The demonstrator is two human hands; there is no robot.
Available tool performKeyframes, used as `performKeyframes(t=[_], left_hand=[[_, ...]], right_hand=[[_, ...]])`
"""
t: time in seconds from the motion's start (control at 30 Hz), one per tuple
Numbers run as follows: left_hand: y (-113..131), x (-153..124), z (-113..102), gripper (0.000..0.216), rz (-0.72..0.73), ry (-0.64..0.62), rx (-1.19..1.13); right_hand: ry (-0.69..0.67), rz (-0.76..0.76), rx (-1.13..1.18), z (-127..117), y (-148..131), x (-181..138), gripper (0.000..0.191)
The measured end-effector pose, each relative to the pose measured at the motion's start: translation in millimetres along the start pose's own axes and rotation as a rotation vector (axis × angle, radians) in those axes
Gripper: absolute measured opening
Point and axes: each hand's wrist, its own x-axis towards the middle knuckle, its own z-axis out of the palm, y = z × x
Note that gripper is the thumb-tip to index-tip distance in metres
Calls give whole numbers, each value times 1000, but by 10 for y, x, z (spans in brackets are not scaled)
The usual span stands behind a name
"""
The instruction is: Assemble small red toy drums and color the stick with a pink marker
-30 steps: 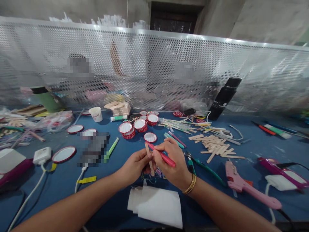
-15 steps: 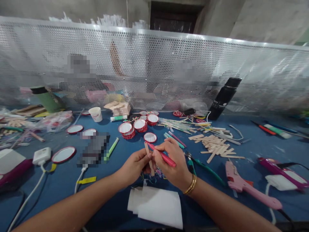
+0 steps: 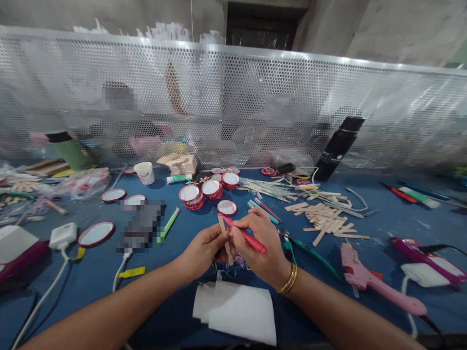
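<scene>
Between thumb and fingers, my left hand (image 3: 204, 250) pinches a wooden craft stick (image 3: 225, 238) held almost upright. My right hand (image 3: 260, 243) grips a pink-red marker pen (image 3: 251, 240), its tip close to the upper part of the stick; whether it touches I cannot tell. Below the hands lie tangled coloured strings (image 3: 239, 264) and some folded white paper (image 3: 244, 311). Just beyond the fingers sits a round white lid with a red rim (image 3: 226, 207). Teal and purple pens (image 3: 268, 210) lie beyond my right hand.
Loose craft sticks (image 3: 328, 221), green-handled pliers (image 3: 314, 255) and a pink glue gun (image 3: 379, 282) lie to the right. Red-rimmed tins (image 3: 193, 199) stack in the middle. A phone (image 3: 144, 226) and paper cup (image 3: 144, 173) are left. A black bottle (image 3: 339, 148) leans against the perforated metal screen (image 3: 248, 107).
</scene>
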Motion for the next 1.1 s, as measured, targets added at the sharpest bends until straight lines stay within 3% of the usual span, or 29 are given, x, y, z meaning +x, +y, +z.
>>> performKeyframes(t=[1.1], left_hand=[[7, -4, 12, 47, 11, -24, 25]], right_hand=[[-35, 14, 12, -9, -33, 28, 8]])
